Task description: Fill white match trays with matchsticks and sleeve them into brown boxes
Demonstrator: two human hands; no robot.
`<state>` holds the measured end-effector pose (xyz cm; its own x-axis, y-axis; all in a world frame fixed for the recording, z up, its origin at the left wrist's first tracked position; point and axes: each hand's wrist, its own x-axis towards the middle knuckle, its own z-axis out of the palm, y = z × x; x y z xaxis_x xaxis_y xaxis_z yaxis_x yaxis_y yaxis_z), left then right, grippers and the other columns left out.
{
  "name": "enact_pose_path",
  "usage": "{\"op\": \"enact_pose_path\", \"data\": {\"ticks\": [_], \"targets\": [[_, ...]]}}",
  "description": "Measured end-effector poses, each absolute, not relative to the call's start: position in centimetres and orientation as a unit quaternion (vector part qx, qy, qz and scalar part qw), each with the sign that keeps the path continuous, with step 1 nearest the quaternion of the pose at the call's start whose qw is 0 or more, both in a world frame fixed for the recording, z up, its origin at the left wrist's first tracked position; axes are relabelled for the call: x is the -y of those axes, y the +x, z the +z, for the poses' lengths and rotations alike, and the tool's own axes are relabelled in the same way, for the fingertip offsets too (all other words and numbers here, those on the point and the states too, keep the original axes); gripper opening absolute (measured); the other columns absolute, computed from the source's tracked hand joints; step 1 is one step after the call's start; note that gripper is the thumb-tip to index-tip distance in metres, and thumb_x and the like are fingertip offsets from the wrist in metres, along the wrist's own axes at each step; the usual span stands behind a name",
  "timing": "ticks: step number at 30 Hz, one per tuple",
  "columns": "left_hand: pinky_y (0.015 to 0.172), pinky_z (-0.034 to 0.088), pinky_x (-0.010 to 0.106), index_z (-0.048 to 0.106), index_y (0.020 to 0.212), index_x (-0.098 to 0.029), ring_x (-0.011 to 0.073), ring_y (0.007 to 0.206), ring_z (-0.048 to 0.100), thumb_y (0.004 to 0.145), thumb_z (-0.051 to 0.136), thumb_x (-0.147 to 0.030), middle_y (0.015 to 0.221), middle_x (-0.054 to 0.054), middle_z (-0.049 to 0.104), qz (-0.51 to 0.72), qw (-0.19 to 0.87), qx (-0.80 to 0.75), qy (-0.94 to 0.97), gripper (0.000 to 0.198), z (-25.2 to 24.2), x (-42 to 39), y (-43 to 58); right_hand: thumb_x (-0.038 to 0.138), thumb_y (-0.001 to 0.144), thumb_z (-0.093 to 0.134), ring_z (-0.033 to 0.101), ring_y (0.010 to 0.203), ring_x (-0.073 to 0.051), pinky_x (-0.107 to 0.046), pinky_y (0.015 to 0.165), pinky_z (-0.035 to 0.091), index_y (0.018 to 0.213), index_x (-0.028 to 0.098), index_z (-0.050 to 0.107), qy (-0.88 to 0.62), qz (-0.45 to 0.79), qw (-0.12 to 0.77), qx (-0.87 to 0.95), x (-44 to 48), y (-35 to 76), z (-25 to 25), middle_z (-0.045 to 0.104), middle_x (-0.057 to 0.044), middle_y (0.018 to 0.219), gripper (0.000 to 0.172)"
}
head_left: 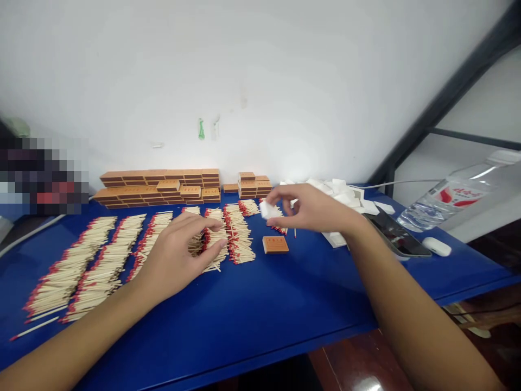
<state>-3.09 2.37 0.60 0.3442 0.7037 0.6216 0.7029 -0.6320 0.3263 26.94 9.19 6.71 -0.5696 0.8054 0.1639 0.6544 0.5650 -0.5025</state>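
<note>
My left hand [179, 247] hovers over the rows of matches, thumb and fingers apart, with nothing visible between them. Red-tipped matches [241, 239] lie in several long rows across the left and middle of the table. In my right hand [307, 206], a small white card piece [266, 210] is pinched between thumb and fingers; its exact form is hard to make out. Just below that hand, a single orange-brown matchbox [275, 245] lies flat on the blue table. Behind my right hand is a loose pile of white card pieces [337, 188].
Stacked matchboxes [163, 176] line the wall, with a smaller stack [254, 187] beside them. To the right are a dark phone [396, 233], a white earbud case [437, 246] and a tilted plastic bottle [443, 198]. The blue table's [228, 331] front edge runs below my arms.
</note>
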Motion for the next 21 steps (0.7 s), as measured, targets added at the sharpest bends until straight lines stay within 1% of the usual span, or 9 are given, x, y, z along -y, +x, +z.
{"op": "enact_pose_path", "data": {"ticks": [4,7,10,12,14,16,18,20,21], "targets": [[0.094,0.051,0.036,0.064,0.132,-0.024,0.0232,0.107,0.066,0.091,0.077,-0.039,0.117,0.005,0.073,0.371,0.028,-0.401,0.837,0.045,0.7,-1.8,-2.5,0.039,0.085,0.079,0.058,0.072,-0.013,-0.028,0.066,0.045,0.11,0.023,0.071,-0.274,0.248,0.206,0.906,-7.1,22.8,5.2,0.071,-0.001,0.094,0.031],[0.087,0.052,0.034,0.068,0.129,-0.026,0.0215,0.101,0.066,0.092,0.077,-0.037,0.11,0.003,0.074,0.364,0.04,-0.389,0.845,0.039,0.9,-1.6,-2.5,0.035,0.087,0.079,0.06,0.075,-0.013,-0.027,0.069,0.047,0.113,0.023,0.07,-0.242,0.254,0.221,0.91,-6.6,21.7,4.0,0.071,-0.001,0.097,0.03],[0.08,0.052,0.033,0.072,0.121,-0.024,0.0204,0.092,0.066,0.091,0.077,-0.035,0.101,0.004,0.073,0.376,0.04,-0.392,0.838,0.032,1.0,-1.7,-2.6,0.036,0.088,0.078,0.063,0.077,-0.013,-0.027,0.068,0.05,0.121,0.024,0.067,-0.247,0.292,0.242,0.892,-6.7,21.8,3.8,0.072,-0.002,0.102,0.037],[0.081,0.053,0.034,0.072,0.117,-0.023,0.0204,0.092,0.066,0.09,0.078,-0.034,0.102,0.004,0.074,0.387,0.031,-0.393,0.834,0.03,1.0,-1.8,-2.6,0.038,0.086,0.079,0.065,0.079,-0.014,-0.027,0.066,0.051,0.124,0.024,0.064,-0.256,0.306,0.254,0.881,-7.0,22.3,4.3,0.073,-0.003,0.109,0.043],[0.084,0.053,0.034,0.072,0.114,-0.023,0.0203,0.094,0.068,0.089,0.079,-0.034,0.104,0.004,0.075,0.399,0.016,-0.399,0.825,0.028,1.0,-1.9,-2.7,0.041,0.088,0.076,0.065,0.08,-0.015,-0.028,0.066,0.05,0.119,0.024,0.067,-0.288,0.271,0.269,0.878,-7.7,23.4,5.0,0.073,-0.005,0.113,0.036],[0.086,0.053,0.034,0.071,0.112,-0.023,0.0205,0.096,0.068,0.09,0.079,-0.037,0.105,0.003,0.075,0.409,-0.007,-0.415,0.812,0.028,1.0,-2.0,-2.7,0.043,0.093,0.068,0.065,0.081,-0.016,-0.031,0.07,0.048,0.106,0.023,0.071,-0.351,0.195,0.275,0.874,-8.7,25.4,5.7,0.074,-0.006,0.107,0.025],[0.087,0.054,0.035,0.07,0.112,-0.024,0.0209,0.096,0.069,0.091,0.077,-0.038,0.105,0.003,0.076,0.411,-0.029,-0.437,0.8,0.026,1.1,-2.0,-2.8,0.04,0.092,0.066,0.064,0.083,-0.019,-0.033,0.073,0.047,0.096,0.022,0.072,-0.434,0.139,0.211,0.865,-10.1,28.0,6.1,0.075,-0.006,0.099,0.019],[0.088,0.054,0.036,0.07,0.111,-0.024,0.0216,0.097,0.069,0.092,0.075,-0.039,0.105,0.003,0.076,0.411,-0.042,-0.453,0.79,0.025,1.2,-2.1,-2.8,0.037,0.082,0.073,0.065,0.079,-0.021,-0.034,0.068,0.046,0.093,0.023,0.074,-0.521,0.159,0.072,0.836,-11.5,30.6,6.1,0.075,-0.005,0.092,0.018],[0.089,0.054,0.037,0.069,0.11,-0.025,0.022,0.097,0.07,0.093,0.074,-0.04,0.106,0.002,0.076,0.411,-0.044,-0.457,0.787,0.024,1.3,-2.1,-2.9,0.036,0.076,0.078,0.066,0.078,-0.022,-0.034,0.067,0.045,0.095,0.024,0.074,-0.549,0.192,-0.005,0.813,-12.2,31.7,5.9,0.075,-0.005,0.092,0.023]]}}
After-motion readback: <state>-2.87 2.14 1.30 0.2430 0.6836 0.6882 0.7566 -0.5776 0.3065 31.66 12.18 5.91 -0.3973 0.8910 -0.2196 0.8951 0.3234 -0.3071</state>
